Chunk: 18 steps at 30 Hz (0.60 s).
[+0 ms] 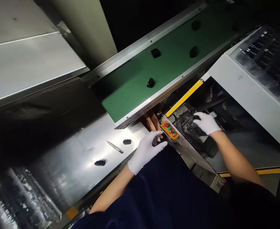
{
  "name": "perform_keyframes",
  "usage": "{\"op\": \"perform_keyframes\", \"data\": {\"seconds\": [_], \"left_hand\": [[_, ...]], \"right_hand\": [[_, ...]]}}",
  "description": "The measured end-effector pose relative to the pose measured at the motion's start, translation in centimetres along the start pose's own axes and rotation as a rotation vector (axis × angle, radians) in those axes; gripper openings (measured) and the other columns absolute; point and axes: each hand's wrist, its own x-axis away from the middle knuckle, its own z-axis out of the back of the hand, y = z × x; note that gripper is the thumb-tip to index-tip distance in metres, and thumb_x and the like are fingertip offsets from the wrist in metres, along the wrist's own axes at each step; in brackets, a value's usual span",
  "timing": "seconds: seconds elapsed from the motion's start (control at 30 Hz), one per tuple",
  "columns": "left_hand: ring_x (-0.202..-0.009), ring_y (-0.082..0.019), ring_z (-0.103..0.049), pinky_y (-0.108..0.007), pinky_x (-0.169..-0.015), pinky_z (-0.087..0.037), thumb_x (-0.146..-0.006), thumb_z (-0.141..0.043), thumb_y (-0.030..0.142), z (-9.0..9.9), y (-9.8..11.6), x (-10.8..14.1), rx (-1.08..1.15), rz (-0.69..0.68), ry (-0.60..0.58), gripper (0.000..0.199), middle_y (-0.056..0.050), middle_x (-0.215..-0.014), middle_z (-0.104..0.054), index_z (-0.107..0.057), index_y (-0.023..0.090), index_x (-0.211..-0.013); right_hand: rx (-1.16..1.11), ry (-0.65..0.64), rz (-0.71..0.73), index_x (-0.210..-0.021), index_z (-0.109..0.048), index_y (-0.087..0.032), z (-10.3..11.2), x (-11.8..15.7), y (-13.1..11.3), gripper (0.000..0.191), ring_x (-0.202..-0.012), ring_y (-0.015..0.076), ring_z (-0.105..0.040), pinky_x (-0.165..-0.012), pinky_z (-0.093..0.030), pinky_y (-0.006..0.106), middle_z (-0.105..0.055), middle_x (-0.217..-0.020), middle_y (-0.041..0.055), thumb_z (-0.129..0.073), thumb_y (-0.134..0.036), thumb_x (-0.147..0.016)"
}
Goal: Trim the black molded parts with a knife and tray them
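Note:
My left hand [147,149], in a white glove, hovers by the right end of the metal table, close to an orange control box [169,130] with several coloured buttons. Its fingers are curved and the thumb stands apart, with nothing visible between them. My right hand [208,123], also gloved in white, is over a dark cluttered space holding black parts [188,124]. Thumb and fingers are spread and I see nothing held there. Left of my left hand, two small black moulded pieces [126,141] and a slim cutter knife [115,147] lie on the table.
A green conveyor belt [130,95] with metal rails runs up to the right, carrying several black pieces [150,82]. A white frame with clear trays [256,60] stands at right. Yellow-edged bars [184,98] border the opening. Clear plastic bags [23,194] lie lower left.

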Motion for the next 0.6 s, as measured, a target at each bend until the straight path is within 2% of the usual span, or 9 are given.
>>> {"op": "perform_keyframes", "data": {"seconds": [0.07, 0.1, 0.2, 0.3, 0.5, 0.6], "left_hand": [[-0.082, -0.017, -0.061, -0.033, -0.08, -0.052, -0.094, -0.064, 0.041, 0.5, -1.0, 0.1, 0.036, 0.074, 0.033, 0.036, -0.001, -0.09, -0.065, -0.068, 0.02, -0.122], [-0.08, -0.017, -0.06, -0.032, -0.078, -0.051, -0.094, -0.062, 0.042, 0.6, -1.4, 0.1, 0.053, 0.11, 0.044, 0.036, 0.0, -0.086, -0.063, -0.068, 0.019, -0.12], [-0.075, -0.017, -0.056, -0.031, -0.073, -0.049, -0.092, -0.059, 0.049, 0.8, -2.5, 0.1, 0.078, 0.201, 0.041, 0.042, 0.001, -0.079, -0.058, -0.069, 0.017, -0.117], [-0.08, -0.019, -0.058, -0.032, -0.077, -0.049, -0.09, -0.059, 0.055, 0.7, -3.3, 0.1, 0.062, 0.234, 0.025, 0.048, 0.0, -0.084, -0.062, -0.07, 0.016, -0.116], [-0.087, -0.022, -0.062, -0.036, -0.085, -0.05, -0.092, -0.057, 0.058, 0.3, -4.8, -0.2, 0.029, 0.238, -0.009, 0.051, -0.002, -0.091, -0.067, -0.069, 0.016, -0.116], [-0.091, -0.023, -0.065, -0.038, -0.089, -0.052, -0.092, -0.056, 0.059, 0.1, -5.2, -0.4, 0.056, 0.231, -0.016, 0.049, -0.004, -0.096, -0.07, -0.069, 0.015, -0.111]], "right_hand": [[0.115, 0.082, -0.119, -0.131, -0.072, -0.01, 4.0, -2.7, 4.9, 0.048, -0.123, 0.0347, -0.065, -0.115, -0.043, 0.049, -0.072, -0.128, 0.0194, -0.07, -0.022, -0.084], [0.194, 0.099, -0.16, -0.133, -0.071, -0.009, 5.5, -3.7, 7.1, 0.051, -0.122, 0.0344, -0.066, -0.114, -0.044, 0.047, -0.072, -0.128, 0.0192, -0.07, -0.023, -0.084], [0.38, 0.023, -0.194, -0.133, -0.071, -0.012, 7.7, -5.9, 11.8, 0.053, -0.117, 0.0311, -0.068, -0.109, -0.049, 0.04, -0.073, -0.128, 0.0147, -0.074, -0.029, -0.084], [0.395, -0.035, -0.178, -0.13, -0.074, -0.014, 7.2, -7.3, 13.7, 0.053, -0.114, 0.0289, -0.069, -0.105, -0.052, 0.036, -0.075, -0.126, 0.0121, -0.078, -0.034, -0.081], [0.425, -0.095, -0.158, -0.129, -0.074, -0.017, 5.9, -8.8, 15.0, 0.051, -0.114, 0.0277, -0.069, -0.104, -0.052, 0.036, -0.075, -0.125, 0.0112, -0.078, -0.034, -0.081], [0.441, -0.096, -0.173, -0.141, -0.065, -0.014, 5.0, -8.4, 15.2, 0.058, -0.121, 0.0301, -0.066, -0.107, -0.051, 0.039, -0.069, -0.134, 0.0157, -0.071, -0.036, -0.087]]}}
